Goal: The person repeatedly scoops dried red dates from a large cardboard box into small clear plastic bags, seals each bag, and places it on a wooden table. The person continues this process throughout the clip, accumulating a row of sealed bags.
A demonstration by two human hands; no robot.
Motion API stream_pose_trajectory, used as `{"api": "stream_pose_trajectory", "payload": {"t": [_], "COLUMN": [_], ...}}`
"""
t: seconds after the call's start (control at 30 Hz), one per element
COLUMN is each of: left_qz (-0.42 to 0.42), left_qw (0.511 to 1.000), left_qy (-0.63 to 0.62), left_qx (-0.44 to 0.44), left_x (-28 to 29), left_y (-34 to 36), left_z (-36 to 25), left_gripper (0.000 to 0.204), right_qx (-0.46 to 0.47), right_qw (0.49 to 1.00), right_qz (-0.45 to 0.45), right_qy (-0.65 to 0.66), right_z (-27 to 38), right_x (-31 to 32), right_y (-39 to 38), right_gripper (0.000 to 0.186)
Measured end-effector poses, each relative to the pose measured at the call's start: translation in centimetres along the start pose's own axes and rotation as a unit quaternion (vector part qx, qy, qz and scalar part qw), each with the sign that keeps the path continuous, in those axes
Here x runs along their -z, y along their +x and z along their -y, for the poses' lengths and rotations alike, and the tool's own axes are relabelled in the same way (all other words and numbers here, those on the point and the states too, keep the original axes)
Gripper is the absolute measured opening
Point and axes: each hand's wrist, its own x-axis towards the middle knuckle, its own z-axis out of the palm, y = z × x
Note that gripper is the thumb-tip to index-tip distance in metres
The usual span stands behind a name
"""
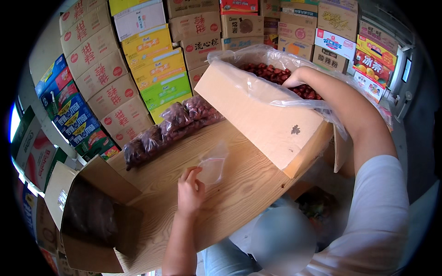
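My left hand [189,192] is closed, its fingers pinching the edge of a small clear plastic zip bag [214,164] just above the wooden table. The bag looks flat, with nothing visible in it. My right hand [298,77] reaches into a large cardboard box [262,117] lined with clear plastic film [271,94]. Inside lie many dark red dried dates [264,71]. The fingertips of that hand dip among the dates and are hidden, so their grip does not show. The box stands tilted on the table's right side.
Filled bags of dates [172,122] are lined up along the far edge of the wooden table [235,202]. An open carton [90,216] with dark plastic-wrapped contents stands at the left. Behind the table rise stacked cartons [99,76].
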Motion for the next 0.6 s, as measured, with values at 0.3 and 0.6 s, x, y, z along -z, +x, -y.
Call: {"api": "stream_pose_trajectory", "payload": {"t": [0.3, 0.6], "left_qz": [-0.013, 0.013], "left_qw": [1.0, 1.0], "left_qy": [-0.006, -0.028], "left_qx": [-0.005, -0.005], "left_x": [-0.1, 0.6], "left_y": [0.0, 1.0], "left_z": [-0.3, -1.6], "left_gripper": [0.036, 0.036], "right_qx": [-0.05, 0.125], "right_qw": [0.991, 0.983], "right_qz": [-0.022, 0.101], "right_qy": [0.126, 0.084], "right_z": [-3.0, -6.3], "right_x": [-1.1, 0.2], "right_y": [-6.9, -8.3], "right_gripper": [0.095, 0.075]}}
